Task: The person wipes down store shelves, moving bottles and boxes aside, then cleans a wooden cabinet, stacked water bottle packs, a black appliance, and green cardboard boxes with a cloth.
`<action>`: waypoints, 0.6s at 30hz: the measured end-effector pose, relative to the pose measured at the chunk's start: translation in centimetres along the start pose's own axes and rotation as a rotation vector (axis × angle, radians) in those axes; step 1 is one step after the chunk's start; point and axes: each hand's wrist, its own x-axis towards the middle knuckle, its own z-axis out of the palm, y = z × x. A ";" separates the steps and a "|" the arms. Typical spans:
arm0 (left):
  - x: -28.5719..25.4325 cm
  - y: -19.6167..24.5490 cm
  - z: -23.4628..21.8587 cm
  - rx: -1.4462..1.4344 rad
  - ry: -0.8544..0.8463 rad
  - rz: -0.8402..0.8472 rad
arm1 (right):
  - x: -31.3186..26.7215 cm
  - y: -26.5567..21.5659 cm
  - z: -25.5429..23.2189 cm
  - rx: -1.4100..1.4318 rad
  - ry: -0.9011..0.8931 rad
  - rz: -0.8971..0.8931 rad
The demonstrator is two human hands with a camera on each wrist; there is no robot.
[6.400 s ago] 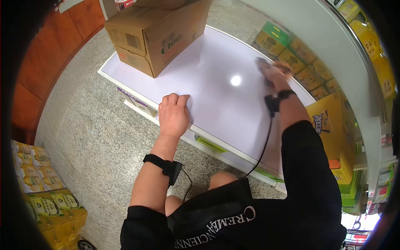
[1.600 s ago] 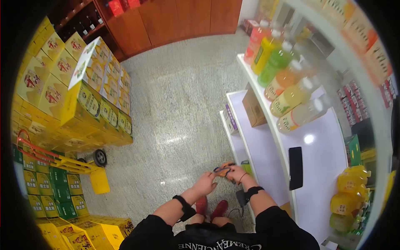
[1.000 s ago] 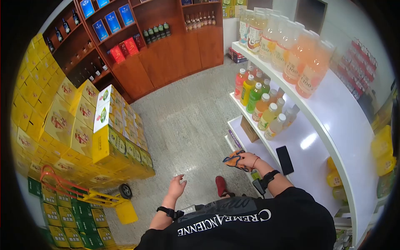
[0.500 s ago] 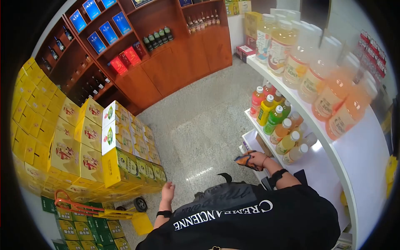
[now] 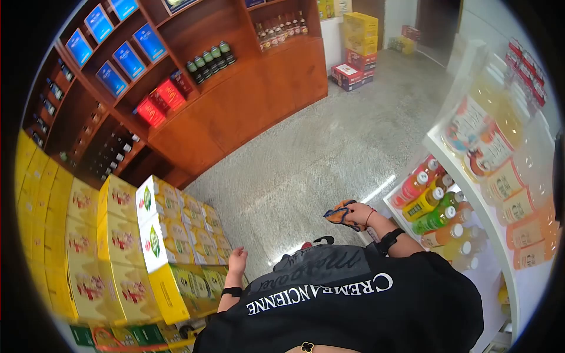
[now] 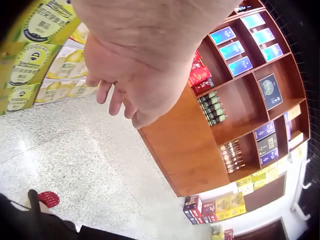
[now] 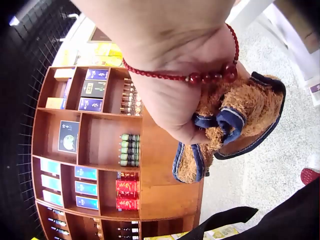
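My right hand [image 5: 360,215] grips a bunched cleaning cloth [image 5: 339,213], orange-brown and fuzzy with dark blue trim. Folds of the cloth [image 7: 252,107] stick out past the thumb and fingers in the right wrist view, below a red beaded bracelet [image 7: 212,76]. On the other side of the body my left hand [image 5: 238,260] hangs with nothing in it. Its fingers [image 6: 116,98] are loosely bent in the left wrist view. Nearest to it in the head view is a stack of yellow cartons [image 5: 194,288].
A white curved shelf unit [image 5: 471,197] with drink bottles [image 5: 434,219] stands close on the right. Yellow boxes [image 5: 82,253] are piled on the left. Across the grey floor [image 5: 294,153] is a wooden cabinet [image 5: 265,82], with small cartons [image 5: 353,75] beside it.
Earlier the right hand was over the low white shelf, then both hands met at the cloth. The left hand has since come away. The view has risen and moved forward past the shelves.
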 end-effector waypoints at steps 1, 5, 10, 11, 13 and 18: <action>2.6 1.2 -0.9 0.006 -0.015 0.023 | 1.6 -0.5 -0.5 0.011 0.025 0.006; 14.5 6.9 -2.2 0.144 -0.083 0.136 | 5.5 -3.8 -4.2 -0.042 0.201 -0.016; 24.3 15.6 0.4 0.248 -0.216 0.294 | 7.7 -5.5 -7.2 0.294 0.311 0.024; 25.5 18.1 1.3 0.253 -0.244 0.331 | 8.3 -5.8 -7.6 0.317 0.319 0.034; 28.4 22.0 3.7 0.245 -0.315 0.354 | 8.6 -6.6 -9.3 0.304 0.349 0.196; 34.6 29.8 9.2 0.282 -0.421 0.513 | 15.2 -0.4 -12.3 0.490 0.466 0.128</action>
